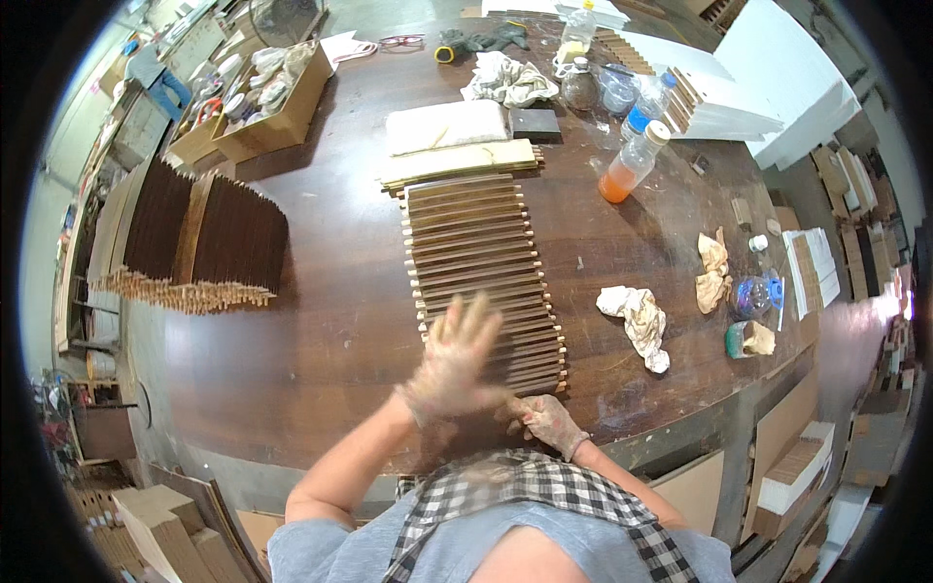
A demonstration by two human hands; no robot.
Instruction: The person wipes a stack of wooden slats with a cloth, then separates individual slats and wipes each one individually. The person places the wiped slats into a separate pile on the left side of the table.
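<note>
On the worktop (330,330) lies a row of wooden slats (468,255), seemingly being tended. The left hand (455,355) spreads open fingers over it; the right hand (550,424) curls by its near end, hold unclear. Proceeding calls for steadiness.

Brown table (340,301) bears wooden slats (474,255), rags (643,328) and bottles (630,167)
</note>
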